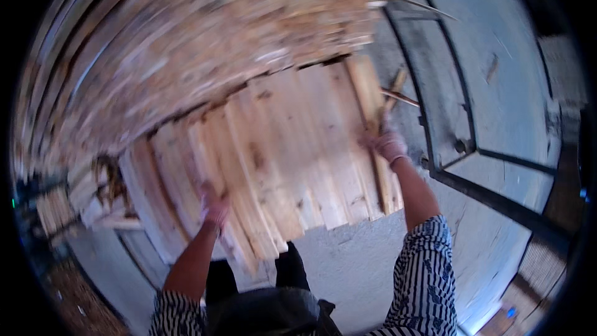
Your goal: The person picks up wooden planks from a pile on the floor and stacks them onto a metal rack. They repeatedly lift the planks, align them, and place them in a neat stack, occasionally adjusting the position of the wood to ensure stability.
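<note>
The work area holds a layer of pale, straight-grained wooden boards (298,143), positioned side by side between the two hands, in front of the person. The near board ends form an uneven, stepped edge. The far ends lie against the base of a tall, tan stack of layered wooden boards (249,31), which is motion-blurred.

Left hand (214,205): in what appears to be a pinkish-white glove, placed on the boards in the left part of the layer. Finger state: cannot be told, due to blur.

Right hand (390,145): similarly covered, located at the narrow, yellowish wooden board (365,87) along the right side of the layer. Finger state: cannot be told; the fingertips are blurred against the wood. A short, light-brown wooden stick (396,90) and a thin, reddish-brown stick (401,97) project just beyond this hand.

Containers and supports: an open, black, rectangular metal frame (491,201) stands to the right; the grey concrete floor (348,255) shows through its openings. At far left, a heap of small, pale wood offcuts (109,190) is located beside the layer; whether a container holds it cannot be told.
</note>
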Demonstrator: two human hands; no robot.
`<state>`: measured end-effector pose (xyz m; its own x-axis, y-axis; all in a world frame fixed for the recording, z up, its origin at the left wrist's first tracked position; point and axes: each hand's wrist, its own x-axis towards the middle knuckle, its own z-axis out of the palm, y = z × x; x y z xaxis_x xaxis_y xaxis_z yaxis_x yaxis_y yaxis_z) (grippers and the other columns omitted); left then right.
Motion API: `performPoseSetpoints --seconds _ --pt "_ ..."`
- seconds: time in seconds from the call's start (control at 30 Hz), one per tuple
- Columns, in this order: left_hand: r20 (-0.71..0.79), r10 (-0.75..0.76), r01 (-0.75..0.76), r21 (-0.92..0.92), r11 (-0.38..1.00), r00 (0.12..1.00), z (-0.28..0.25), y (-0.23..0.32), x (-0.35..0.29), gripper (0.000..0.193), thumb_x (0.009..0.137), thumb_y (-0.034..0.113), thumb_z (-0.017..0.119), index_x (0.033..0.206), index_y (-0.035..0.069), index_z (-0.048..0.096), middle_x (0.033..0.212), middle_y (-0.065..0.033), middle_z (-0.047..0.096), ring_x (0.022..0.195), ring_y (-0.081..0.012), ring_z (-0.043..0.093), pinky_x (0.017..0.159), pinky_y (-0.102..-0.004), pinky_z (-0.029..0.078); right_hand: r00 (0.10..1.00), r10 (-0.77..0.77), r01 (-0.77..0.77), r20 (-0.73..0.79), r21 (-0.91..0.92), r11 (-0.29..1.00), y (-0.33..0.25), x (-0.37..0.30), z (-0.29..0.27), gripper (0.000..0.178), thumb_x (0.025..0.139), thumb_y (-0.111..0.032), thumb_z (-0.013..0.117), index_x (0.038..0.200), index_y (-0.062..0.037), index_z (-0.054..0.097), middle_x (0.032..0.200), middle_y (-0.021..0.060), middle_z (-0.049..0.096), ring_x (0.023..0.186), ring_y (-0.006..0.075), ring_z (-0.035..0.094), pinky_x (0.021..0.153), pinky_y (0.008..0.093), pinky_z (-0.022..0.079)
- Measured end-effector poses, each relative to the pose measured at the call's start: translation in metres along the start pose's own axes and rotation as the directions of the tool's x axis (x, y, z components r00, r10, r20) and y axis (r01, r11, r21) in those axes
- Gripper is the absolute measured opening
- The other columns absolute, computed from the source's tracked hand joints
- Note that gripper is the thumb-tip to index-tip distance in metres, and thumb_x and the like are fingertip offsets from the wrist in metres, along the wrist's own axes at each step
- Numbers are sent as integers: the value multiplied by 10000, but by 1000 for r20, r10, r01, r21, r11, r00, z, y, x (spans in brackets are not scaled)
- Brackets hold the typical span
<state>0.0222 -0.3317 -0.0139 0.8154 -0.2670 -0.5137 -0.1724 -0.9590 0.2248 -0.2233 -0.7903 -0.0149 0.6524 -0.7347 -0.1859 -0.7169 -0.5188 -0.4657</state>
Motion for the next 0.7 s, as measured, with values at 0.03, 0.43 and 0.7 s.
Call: performPoseSetpoints --seconds 0.03,0.43,0.7 --pt "3 -9 9 -103 995 1000 -5 12 -1 618 883 199 668 1326 -98 357 1400 -319 434 1337 -382 431 1098 -412 367 987 132 -132 86 -6 991 -2 4 -8 999 711 -397 822 1495 -33 320 1357 269 534 1204 400 562 986 422 473" --pt "274 54 215 -847 487 960 1 -92 14 956 770 170 771 1509 -2 189 1407 -175 486 1234 -254 522 1058 -371 419 996 21 -57 -92 -400 915 -156 -105 98 873 784 -488 726 1481 -140 332 1354 272 451 1167 452 515 956 537 441" --pt "337 -57 293 -708 642 940 -52 -119 -38 929 771 243 811 1477 -16 266 1274 -220 573 1186 -308 549 1046 -402 417 999 0 -8 -49 -154 988 -171 -134 96 820 750 -282 803 1448 -93 416 1120 153 558 950 323 571 833 445 493"
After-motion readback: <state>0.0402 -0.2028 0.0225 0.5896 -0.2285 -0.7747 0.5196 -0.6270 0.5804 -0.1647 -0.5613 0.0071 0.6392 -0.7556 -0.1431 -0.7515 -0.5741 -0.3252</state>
